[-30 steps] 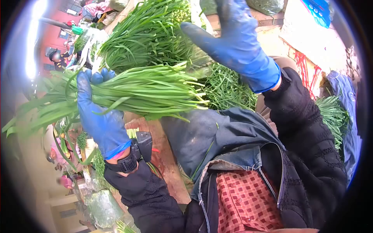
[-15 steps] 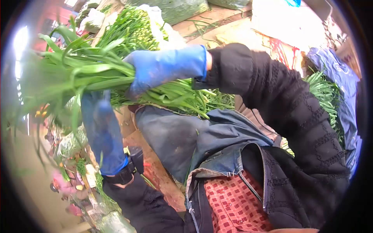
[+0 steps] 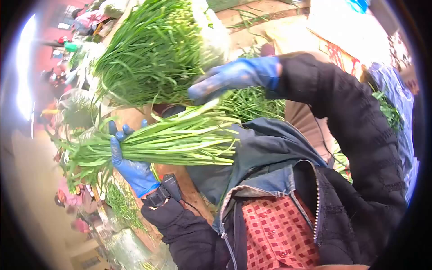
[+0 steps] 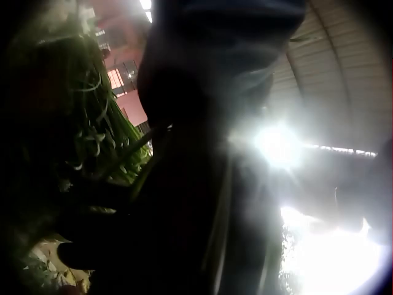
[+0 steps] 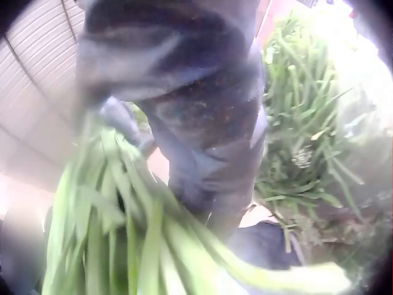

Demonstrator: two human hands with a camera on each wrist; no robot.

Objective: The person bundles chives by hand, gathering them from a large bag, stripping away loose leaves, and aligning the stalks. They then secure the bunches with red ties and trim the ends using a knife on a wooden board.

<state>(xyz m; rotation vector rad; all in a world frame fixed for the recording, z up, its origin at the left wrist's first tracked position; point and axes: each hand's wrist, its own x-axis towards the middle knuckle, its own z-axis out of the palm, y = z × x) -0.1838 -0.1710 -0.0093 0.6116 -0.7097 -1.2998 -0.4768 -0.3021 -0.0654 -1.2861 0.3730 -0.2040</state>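
Note:
My left hand (image 3: 135, 174), in a blue glove, holds a bunch of garlic chives (image 3: 189, 141) with fingers and thumb round its leafy part. The cut pale ends point right over my lap, and loose leaf tips spread left. In the left wrist view the left glove (image 4: 215, 74) is mostly in dark shadow. My right hand (image 3: 238, 77), also gloved in blue and blurred, is just above the cut ends with its fingers extended. The right wrist view shows the right glove (image 5: 190, 92) close up, with the bunch's stalks (image 5: 123, 227) below it.
A large heap of garlic chives (image 3: 148, 58) lies behind the bunch, beside clear plastic (image 3: 213, 38). Loose green leaves (image 3: 256, 104) are piled near my knee. Boards (image 3: 270, 9) show at the back, a blue plastic sheet (image 3: 398, 90) at right. People and more greens are far left.
My right hand came down from a raised, spread position onto the bunch's leaves, then moved right to above the cut ends. The bunch is now lower, still in my left hand.

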